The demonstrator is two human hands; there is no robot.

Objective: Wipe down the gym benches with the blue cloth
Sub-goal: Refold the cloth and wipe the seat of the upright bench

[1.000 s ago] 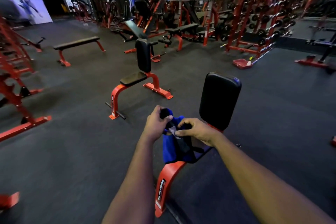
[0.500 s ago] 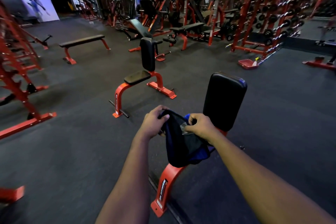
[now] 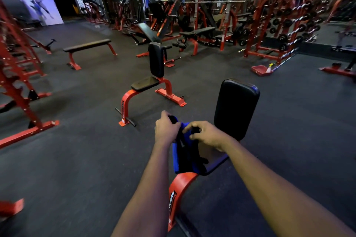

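Currently recorded:
1. Item: blue cloth (image 3: 178, 159), held bunched over the front edge of the nearest bench (image 3: 236, 107), hanging toward its red frame (image 3: 179, 188).
2. Holder: left hand (image 3: 166, 131), fingers closed round the cloth's upper end.
3. Holder: right hand (image 3: 207, 134), fingers curled, a top fold pinched.
4. Behind, on the floor (image 3: 77, 159): second upright bench (image 3: 157, 61); flat bench (image 3: 87, 45).

The seat of the nearest bench (image 3: 178, 188) is mostly hidden behind the blue cloth (image 3: 178, 161) and both forearms, the cloth's top edge disappears under the left hand (image 3: 166, 131) and right hand (image 3: 206, 134), the far dumbbell racks (image 3: 289, 31) are blurred, and a red frame (image 3: 10, 208) is cut off by the picture's left edge.
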